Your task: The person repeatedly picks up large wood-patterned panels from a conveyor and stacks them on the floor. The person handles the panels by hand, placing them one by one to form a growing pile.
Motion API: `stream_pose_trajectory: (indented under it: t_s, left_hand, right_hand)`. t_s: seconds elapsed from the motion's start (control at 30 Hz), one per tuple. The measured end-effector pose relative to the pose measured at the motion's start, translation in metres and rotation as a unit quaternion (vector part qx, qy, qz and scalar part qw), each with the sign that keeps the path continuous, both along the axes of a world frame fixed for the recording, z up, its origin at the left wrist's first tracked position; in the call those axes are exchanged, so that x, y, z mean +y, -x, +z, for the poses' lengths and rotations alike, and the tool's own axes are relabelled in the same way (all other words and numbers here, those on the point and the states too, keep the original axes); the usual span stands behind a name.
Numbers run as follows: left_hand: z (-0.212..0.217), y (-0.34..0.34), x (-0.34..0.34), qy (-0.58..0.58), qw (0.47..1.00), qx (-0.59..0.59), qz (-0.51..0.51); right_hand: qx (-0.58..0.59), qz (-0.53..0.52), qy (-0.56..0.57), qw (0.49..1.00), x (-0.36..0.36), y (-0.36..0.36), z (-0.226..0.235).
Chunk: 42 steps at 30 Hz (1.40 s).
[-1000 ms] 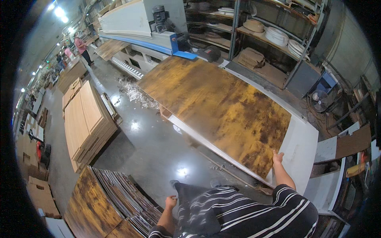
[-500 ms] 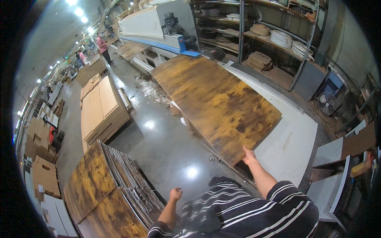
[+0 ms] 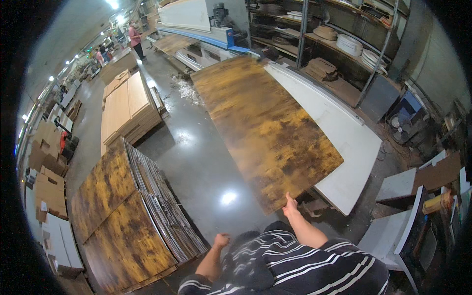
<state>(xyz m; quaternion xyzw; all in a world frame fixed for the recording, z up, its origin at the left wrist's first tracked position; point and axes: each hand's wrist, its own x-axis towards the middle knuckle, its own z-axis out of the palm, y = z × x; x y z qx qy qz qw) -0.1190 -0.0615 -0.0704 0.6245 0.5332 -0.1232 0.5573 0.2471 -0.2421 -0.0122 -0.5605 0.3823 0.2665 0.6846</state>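
Observation:
My right hand [image 3: 291,205] grips the near edge of a large panel [image 3: 270,128] with a mottled yellow-brown wood pattern, thumb lying on its top face. The panel rests partly on a white machine table [image 3: 351,172] and overhangs it toward me and to the left. Near my body hangs my left hand [image 3: 221,240], its fingers loosely curled with nothing seen in them. To its left stands a stack of similarly patterned panels [image 3: 123,216], their edges uneven on the right side.
Beyond the stack lies a pile of light wood boards [image 3: 129,105]. A machine with a blue beam [image 3: 196,35] stands at the far end. Shelves [image 3: 339,81] and a fan [image 3: 399,125] line the right. A person [image 3: 135,40] stands far off in the aisle.
The panel has shifted toward me and left, baring more of the white table. My right hand has moved with it, still gripping the edge. My left hand stays low beside my body.

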Motion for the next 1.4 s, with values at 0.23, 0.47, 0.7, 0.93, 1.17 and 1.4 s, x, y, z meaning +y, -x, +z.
stream_pose_trajectory:
  t_s: [0.23, 0.47, 0.7, 0.93, 1.17, 1.4]
  left_hand:
    - [0.031, -0.072, -0.02, -0.074, 0.994, -0.081, 0.006]
    - [0.076, -0.203, -0.081, 0.104, 0.945, -0.211, 0.228]
    - [0.063, -0.224, -0.151, 0.176, 0.881, -0.233, 0.371]
    - [0.041, -0.173, -0.225, 0.182, 0.88, -0.178, 0.4]
    - [0.078, -0.138, -0.23, 0.082, 0.89, -0.217, 0.393]
    - [0.09, -0.081, -0.157, 0.159, 0.808, -0.372, 0.428]
  right_hand:
    - [-0.029, 0.026, -0.016, 0.999, -0.197, 0.044, 0.043]
    - [0.023, -0.039, 0.187, 0.981, -0.385, 0.095, 0.084]
    - [0.027, -0.006, 0.27, 0.963, -0.553, 0.131, 0.093]
    - [0.098, -0.128, 0.406, 0.899, -0.622, 0.081, 0.072]
    - [0.038, -0.054, 0.361, 0.93, -0.642, 0.047, 0.054]
    - [0.0, 0.023, 0.33, 0.944, -0.536, 0.021, 0.091]
